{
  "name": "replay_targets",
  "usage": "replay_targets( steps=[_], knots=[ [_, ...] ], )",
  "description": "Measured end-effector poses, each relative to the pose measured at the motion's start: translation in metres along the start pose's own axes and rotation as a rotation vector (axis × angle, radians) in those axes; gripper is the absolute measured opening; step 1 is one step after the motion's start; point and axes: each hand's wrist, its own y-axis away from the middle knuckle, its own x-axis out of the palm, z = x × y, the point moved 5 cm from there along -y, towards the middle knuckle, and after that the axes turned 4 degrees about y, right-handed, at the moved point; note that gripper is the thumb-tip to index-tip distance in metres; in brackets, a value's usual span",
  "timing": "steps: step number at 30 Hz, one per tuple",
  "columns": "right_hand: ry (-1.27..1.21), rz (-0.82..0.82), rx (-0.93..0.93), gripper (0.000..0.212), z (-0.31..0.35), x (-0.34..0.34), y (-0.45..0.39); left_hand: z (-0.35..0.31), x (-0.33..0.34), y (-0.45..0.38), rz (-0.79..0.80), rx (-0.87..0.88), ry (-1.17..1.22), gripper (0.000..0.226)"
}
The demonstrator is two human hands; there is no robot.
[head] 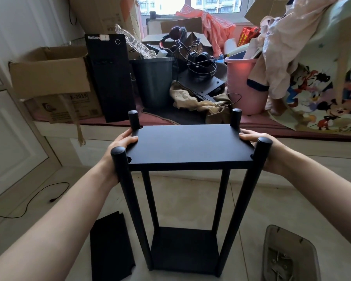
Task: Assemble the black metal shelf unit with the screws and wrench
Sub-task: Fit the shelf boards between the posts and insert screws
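The black metal shelf unit stands upright on the tiled floor, four round posts (128,191) joining a bottom panel (183,249) to a top panel (187,146). The post tops stick up above the top panel at each corner. My left hand (118,151) grips the top panel's left edge, thumb lying on its upper face. My right hand (265,151) grips the right edge the same way, partly hidden behind the near right post. No wrench is visible.
A loose black panel (109,246) lies on the floor at lower left. A grey plastic tray (288,256) with small hardware sits at lower right. Behind the shelf, a ledge holds cardboard boxes (51,78), a computer tower, a dark bin, a pink bucket (243,86) and clothes.
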Motion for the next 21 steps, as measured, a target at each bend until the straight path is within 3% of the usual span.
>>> replay_targets(
  steps=[5,13,21],
  knots=[
    [-0.016,0.047,-0.014,0.035,-0.006,-0.001,-0.003,0.000,0.002,-0.012,-0.006,0.007,-0.124,0.043],
    [0.021,0.005,0.027,0.023,-0.021,-0.005,-0.005,0.010,0.003,-0.011,-0.061,0.009,-0.038,0.040],
    [-0.017,-0.021,0.028,0.028,-0.045,-0.007,-0.009,0.023,0.002,0.004,-0.016,-0.106,-0.007,0.033]
  ],
)
